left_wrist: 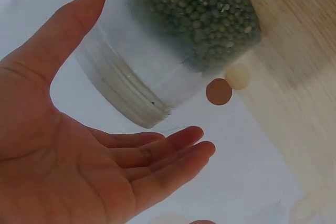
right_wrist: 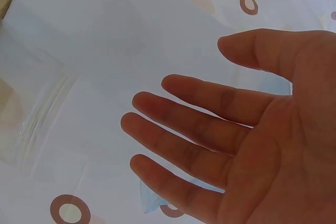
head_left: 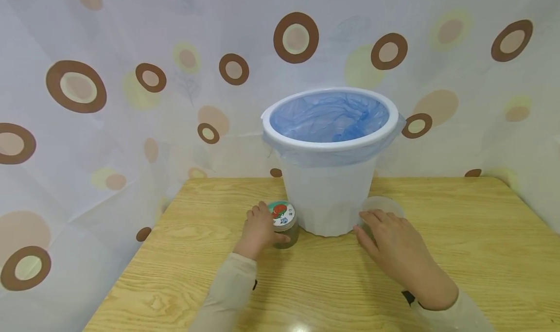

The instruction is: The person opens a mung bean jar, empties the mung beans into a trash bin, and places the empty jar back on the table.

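A clear jar of green mung beans (left_wrist: 194, 17) stands on the table, left of the white bin. Its round lid (head_left: 283, 216) bears a picture label in the head view. My left hand (head_left: 259, 230) is spread around the jar's near left side; in the left wrist view a gap shows between the fingers (left_wrist: 157, 153) and the jar. Right of the bin stands a second clear jar (right_wrist: 31, 108), partly behind my right hand (head_left: 395, 242). In the right wrist view that hand's fingers are extended and apart from the jar, holding nothing.
A white bin (head_left: 325, 196) lined with a blue plastic bag (head_left: 323, 115) stands between the jars toward the back of the wooden table (head_left: 306, 283). Behind the table hangs a pale sheet (head_left: 183, 26) printed with brown rings and dots.
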### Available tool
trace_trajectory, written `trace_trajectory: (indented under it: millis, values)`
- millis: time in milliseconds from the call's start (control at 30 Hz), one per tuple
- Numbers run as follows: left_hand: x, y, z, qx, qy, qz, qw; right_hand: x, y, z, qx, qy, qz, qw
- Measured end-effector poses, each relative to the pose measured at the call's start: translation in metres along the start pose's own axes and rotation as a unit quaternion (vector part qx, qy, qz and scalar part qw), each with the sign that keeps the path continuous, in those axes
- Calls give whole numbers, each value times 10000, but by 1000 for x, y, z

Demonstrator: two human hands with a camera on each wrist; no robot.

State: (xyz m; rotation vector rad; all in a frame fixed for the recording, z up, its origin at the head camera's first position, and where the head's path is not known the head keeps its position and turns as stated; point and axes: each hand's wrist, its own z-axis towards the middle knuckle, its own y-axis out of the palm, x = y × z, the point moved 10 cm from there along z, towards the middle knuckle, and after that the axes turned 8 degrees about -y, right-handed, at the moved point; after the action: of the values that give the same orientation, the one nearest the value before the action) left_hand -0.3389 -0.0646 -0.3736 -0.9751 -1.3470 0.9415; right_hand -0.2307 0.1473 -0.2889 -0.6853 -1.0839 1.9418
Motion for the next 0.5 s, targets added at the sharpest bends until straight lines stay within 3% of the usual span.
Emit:
trace_trajectory:
  millis: [233,500]
  values:
    - [-5,10,6,-292,-93,-186,9994,2,0,0,20,30,6,10000]
    - [-6,18,11,-522,-385,-990,9930,3,-2,-2,76,3,-3,10000]
